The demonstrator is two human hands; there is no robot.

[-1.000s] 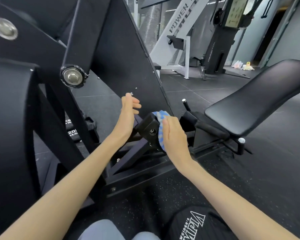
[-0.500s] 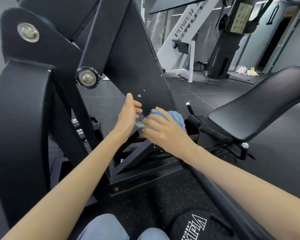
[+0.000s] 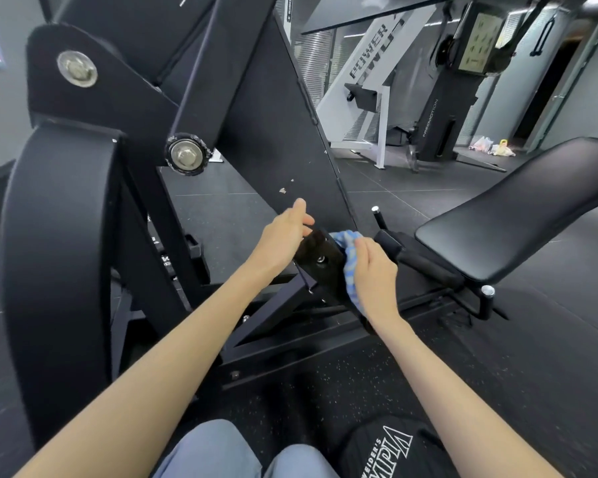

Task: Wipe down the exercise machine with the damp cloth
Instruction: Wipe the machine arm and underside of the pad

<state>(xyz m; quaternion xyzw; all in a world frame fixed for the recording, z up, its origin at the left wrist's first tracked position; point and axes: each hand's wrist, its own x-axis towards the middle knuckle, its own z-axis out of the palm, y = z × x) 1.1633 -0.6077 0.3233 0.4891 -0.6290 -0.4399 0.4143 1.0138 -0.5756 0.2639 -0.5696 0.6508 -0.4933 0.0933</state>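
Note:
The black exercise machine (image 3: 263, 108) fills the left and centre of the head view, with a square black end block (image 3: 320, 262) low in the middle. A blue and white cloth (image 3: 350, 257) lies against the block's right side, and my right hand (image 3: 375, 276) presses it there with fingers laid over it. My left hand (image 3: 283, 239) touches the block's upper left edge, thumb up and fingers loosely bent. Most of the cloth is hidden under my right hand.
A black padded bench (image 3: 518, 208) slopes up at the right. Behind stand a white machine (image 3: 370, 94) and a black cable tower (image 3: 460, 84). A black bag with white lettering (image 3: 390, 446) lies near my knees. Weight plates (image 3: 166, 257) sit behind the frame's left upright.
My right hand has slid with the cloth from the top of the block down onto its right side. My left hand has stayed on the block's upper left edge.

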